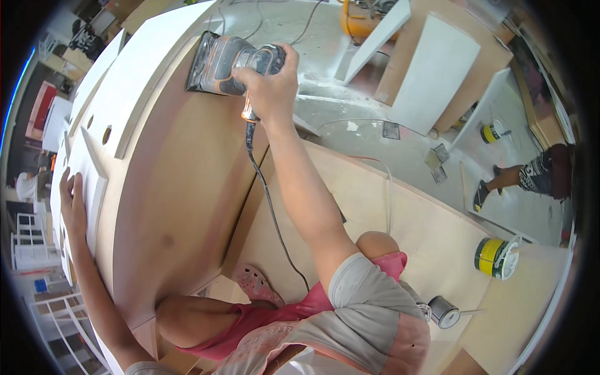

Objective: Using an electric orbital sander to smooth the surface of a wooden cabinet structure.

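Observation:
An electric sander [234,62], dark and dusty with orange trim, is in my right hand [275,84], fingers wrapped round its rear body. Its pad lies against the upper end of a curved plywood panel [181,162]. A black power cord [269,194] runs from the sander down past my arm toward my lap. On the left, my left hand [74,206] rests on a white panel [87,175] at the outer side of the wooden piece, fingers stretched out and slightly apart. Nothing shows in that hand.
A yellow-labelled bucket [489,256] and a paint can [444,312] stand on the plywood base [425,231] at right. White boards [431,72] lean at the back, near an orange machine [369,19]. Another person's legs [506,179] show far right. A hose crosses the base.

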The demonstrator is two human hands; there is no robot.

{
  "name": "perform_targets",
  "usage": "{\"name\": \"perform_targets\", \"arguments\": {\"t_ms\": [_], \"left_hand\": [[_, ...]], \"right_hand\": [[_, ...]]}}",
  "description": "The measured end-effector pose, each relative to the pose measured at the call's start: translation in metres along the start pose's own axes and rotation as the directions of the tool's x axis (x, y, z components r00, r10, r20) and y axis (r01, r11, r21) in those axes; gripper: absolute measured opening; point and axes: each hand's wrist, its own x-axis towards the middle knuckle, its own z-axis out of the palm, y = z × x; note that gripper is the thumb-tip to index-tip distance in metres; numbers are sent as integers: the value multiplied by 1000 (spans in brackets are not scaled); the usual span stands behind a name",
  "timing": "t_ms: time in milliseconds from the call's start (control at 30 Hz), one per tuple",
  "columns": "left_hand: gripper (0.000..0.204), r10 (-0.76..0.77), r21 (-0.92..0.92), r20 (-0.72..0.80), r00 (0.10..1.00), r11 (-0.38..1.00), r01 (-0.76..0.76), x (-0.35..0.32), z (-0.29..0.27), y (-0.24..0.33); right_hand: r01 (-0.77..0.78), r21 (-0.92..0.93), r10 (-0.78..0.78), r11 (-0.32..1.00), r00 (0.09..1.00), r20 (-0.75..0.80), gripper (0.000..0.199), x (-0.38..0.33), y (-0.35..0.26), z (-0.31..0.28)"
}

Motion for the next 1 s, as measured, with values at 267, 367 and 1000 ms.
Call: {"name": "perform_targets", "arguments": {"t_ms": [267, 367, 1000], "left_hand": [[55, -1, -16, -22, 1000, 1000, 1, 5, 10, 12], [55, -9, -11, -11, 1000, 1000, 9, 4, 8, 14], [61, -47, 16, -9, 999, 999, 47, -4, 5, 33]], "right_hand": [[-17, 15, 17, 1000, 1000, -4, 72, 13, -4, 1], [-2, 1, 2, 1000, 1000, -3, 72, 14, -12, 2], [237, -90, -232, 967, 971, 61, 62, 18, -6, -4]]}}
